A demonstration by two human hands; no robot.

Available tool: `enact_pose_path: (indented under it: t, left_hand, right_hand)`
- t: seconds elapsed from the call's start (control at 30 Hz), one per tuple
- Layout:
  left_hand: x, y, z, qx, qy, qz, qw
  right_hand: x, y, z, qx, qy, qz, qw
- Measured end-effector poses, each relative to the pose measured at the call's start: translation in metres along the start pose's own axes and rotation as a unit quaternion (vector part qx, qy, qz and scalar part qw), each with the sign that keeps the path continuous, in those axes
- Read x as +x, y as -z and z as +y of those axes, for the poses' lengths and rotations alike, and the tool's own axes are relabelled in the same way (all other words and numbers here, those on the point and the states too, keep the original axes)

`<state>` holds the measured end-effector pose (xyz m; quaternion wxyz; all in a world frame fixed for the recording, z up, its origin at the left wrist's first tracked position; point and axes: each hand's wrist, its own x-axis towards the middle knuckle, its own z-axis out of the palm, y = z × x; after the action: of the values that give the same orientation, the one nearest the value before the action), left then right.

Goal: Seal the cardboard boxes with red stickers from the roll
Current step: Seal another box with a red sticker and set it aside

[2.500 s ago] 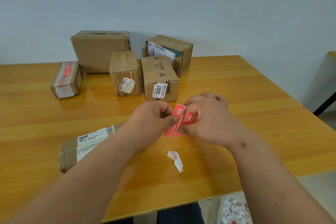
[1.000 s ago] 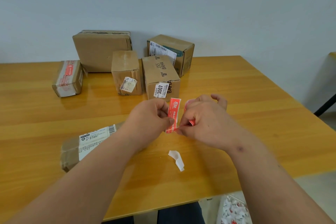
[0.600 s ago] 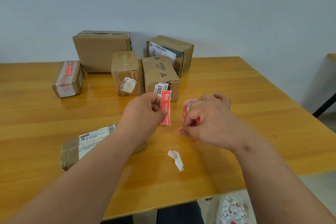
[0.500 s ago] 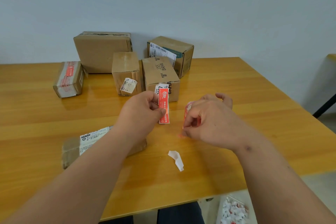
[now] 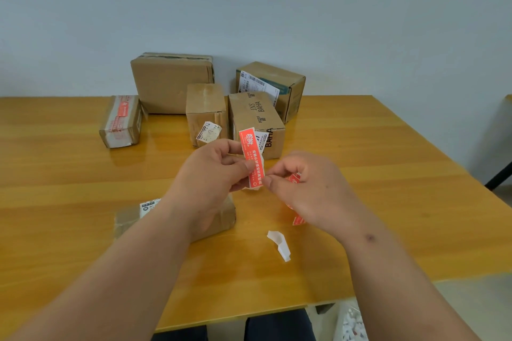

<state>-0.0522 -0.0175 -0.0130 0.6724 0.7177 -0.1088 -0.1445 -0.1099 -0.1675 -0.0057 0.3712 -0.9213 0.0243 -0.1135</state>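
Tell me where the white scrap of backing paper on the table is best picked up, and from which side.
Pinch the white backing scrap at its raised, curled upper end, coming from above and the right. That end lifts off the table while the lower end lies flatter; the right hand is nearer, though it already holds the sticker roll.

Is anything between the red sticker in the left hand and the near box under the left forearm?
Only the left forearm itself: the left hand holds the red rectangular sticker above the table, and the forearm covers most of the near brown cardboard box. Nothing else visibly blocks it.
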Motion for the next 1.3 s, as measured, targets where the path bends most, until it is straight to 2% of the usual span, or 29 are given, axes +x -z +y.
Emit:
enact_pose_path:
  t: [0.2,0.27,0.37,0.4,0.47,0.6,0.8,1.3]
  left_hand:
    - [-0.011,0.01,0.004,-0.015,0.001,0.009,1.0]
    - [-0.015,0.014,0.002,0.05,-0.019,0.056,0.997]
    - [-0.028,0.019,-0.002,0.198,-0.122,0.148,0.961]
    - [-0.033,0.02,-0.002,0.226,-0.152,0.144,0.951]
    - [-0.04,0.022,-0.004,0.25,-0.162,0.107,0.949]
    - [-0.044,0.027,-0.009,0.196,-0.104,0.08,0.972]
    - [-0.043,0.033,-0.014,0.119,-0.08,0.082,0.986]
    - [-0.041,0.042,-0.018,0.103,-0.062,0.073,0.99]
  right_hand:
    - [-0.006,-0.008,-0.013,0.098,-0.016,-0.018,0.995]
    - [-0.008,-0.013,-0.015,0.116,-0.021,-0.017,0.993]
    - [-0.008,-0.02,-0.018,0.13,-0.04,-0.018,0.991]
    - [-0.008,-0.023,-0.019,0.132,-0.044,-0.023,0.99]
    - [-0.009,-0.027,-0.019,0.13,-0.048,-0.036,0.99]
    - [-0.009,-0.034,-0.021,0.133,-0.032,-0.054,0.989]
    - [-0.01,-0.041,-0.023,0.141,-0.02,-0.051,0.989]
    - [-0.006,-0.048,-0.025,0.158,-0.021,-0.047,0.986]
